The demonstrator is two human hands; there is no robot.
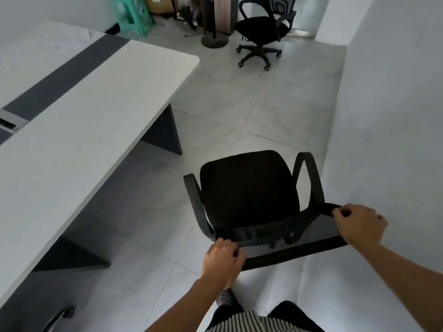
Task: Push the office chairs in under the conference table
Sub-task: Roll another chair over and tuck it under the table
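- Leftward, the conference table (pixel 79 111) runs lengthwise away from the viewer, its open underside facing the near office chair (pixel 249 195), which stands clear of the table.
- Left hand (pixel 221 261), nearer the table, clasps the mesh backrest (pixel 294 238) top.
- Right hand (pixel 358 222) grips the backrest's far corner; the seat points along the table, so a left turn looks needed.

Background objects, located relative to the fan base (pixel 214 40) — a dark round disc on the tiled floor (pixel 223 111) carrying an upright pole. Left of it: green plastic stool (pixel 134 16) with a cardboard box (pixel 159 3) behind. Just right of the pole: wood-fronted bin (pixel 224 14). Far right — white wall (pixel 388 104).
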